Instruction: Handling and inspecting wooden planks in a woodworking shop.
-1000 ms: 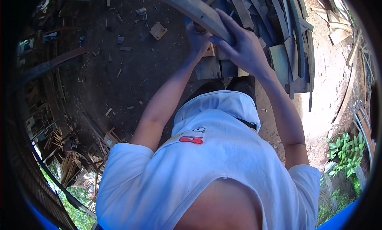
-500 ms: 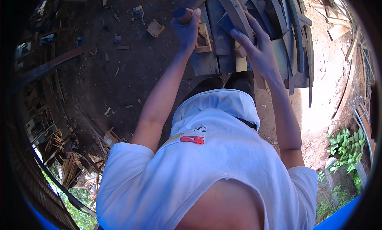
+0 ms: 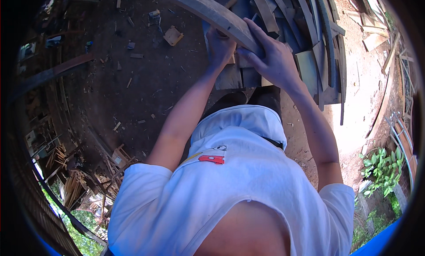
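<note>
My right hand (image 3: 276,63) grips the near end of a long, slightly curved wooden plank (image 3: 208,12), with the thumb underneath and the fingers along its far side. The plank slants up to the left and leaves the view at the top. Under it, my left hand (image 3: 220,46) is curled closed. The plank covers most of those fingers and whatever they hold, so I cannot make it out. Below both hands is a bench-like surface of dark boards (image 3: 228,78).
Several wooden strips (image 3: 310,23) lie stacked right of my hands, some jutting over the near edge. A small wood block (image 3: 172,35) and chips lie on the dirt floor at left. More scrap boards (image 3: 375,40) and a leafy plant (image 3: 383,169) are at right.
The plank has swung left and now lies across and above my left hand. My right hand moved slightly left with it. The dark round wooden piece in my left fist is now hidden.
</note>
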`<state>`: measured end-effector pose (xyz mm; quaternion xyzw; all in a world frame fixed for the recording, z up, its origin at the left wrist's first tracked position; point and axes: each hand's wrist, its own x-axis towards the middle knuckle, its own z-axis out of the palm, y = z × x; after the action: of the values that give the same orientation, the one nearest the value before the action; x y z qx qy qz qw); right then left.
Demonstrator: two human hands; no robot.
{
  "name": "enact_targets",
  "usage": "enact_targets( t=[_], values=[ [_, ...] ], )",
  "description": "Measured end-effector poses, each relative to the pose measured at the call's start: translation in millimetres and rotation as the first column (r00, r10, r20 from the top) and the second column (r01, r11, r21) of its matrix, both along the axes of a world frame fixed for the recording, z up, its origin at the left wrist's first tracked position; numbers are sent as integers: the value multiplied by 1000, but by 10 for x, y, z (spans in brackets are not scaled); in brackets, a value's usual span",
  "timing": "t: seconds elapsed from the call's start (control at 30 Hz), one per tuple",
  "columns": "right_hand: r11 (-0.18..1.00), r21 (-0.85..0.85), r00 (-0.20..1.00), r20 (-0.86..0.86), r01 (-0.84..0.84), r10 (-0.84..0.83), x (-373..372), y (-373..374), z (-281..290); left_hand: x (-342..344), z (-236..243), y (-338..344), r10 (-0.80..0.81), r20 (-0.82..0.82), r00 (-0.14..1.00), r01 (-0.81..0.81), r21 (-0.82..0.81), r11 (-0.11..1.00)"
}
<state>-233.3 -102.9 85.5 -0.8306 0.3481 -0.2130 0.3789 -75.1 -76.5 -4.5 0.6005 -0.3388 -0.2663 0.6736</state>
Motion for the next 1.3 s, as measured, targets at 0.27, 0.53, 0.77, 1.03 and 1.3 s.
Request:
enact_targets(
  t=[0.27, 0.53, 0.77, 1.03, 1.3],
  values=[
    [998, -42, 990, -136, -45, 39, 41, -3, -7, 101, -2, 70, -5, 278, 961, -14, 64, 998],
    [972, 229, 989, 121, 56, -85, -61, 18, -102, 338, 125, 42, 99, -12, 995, -100, -35, 994],
    [955, 282, 989, 84, 90, -118, -143, 75, -213, 252, -59, -16, 124, 67, 990, -121, -47, 992],
    [995, 97, 974, 222, 28, -49, -17, 87, 82, 167, -69, 19, 114, 242, 964, -104, -54, 993],
    [1000, 18, 995, 99, 24, -26, 48, 73, -37, 140, -177, 32, 26, 164, 986, -20, -37, 999]
  ],
)
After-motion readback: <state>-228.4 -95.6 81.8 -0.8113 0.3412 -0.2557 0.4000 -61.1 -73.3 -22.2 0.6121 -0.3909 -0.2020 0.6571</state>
